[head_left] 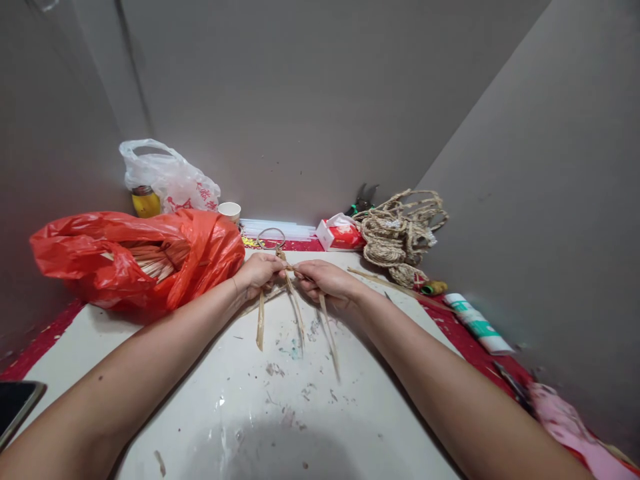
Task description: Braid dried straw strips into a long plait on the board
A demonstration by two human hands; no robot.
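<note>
My left hand [261, 272] and my right hand [324, 279] meet over the middle of the white work surface [240, 413]. Fingers of both are pinched on tan, flat plant-fibre strips [295, 308] that come together in a small twisted piece [281, 255] between them. Loose ends hang below: one under my left hand, one in the middle, one under my right. Just beyond my fingertips a thin metal ring [271, 231] touches or lies close behind the twisted piece; whether they are joined I cannot tell.
A red plastic bag [210, 247] of fibre strips sits left, a white bag [160, 175] and paper cup [229, 211] behind it. Clear sticks [285, 230], a tissue pack [341, 233] and coiled rope [400, 233] line the back. A roll [479, 325] lies right, a phone [19, 407] left.
</note>
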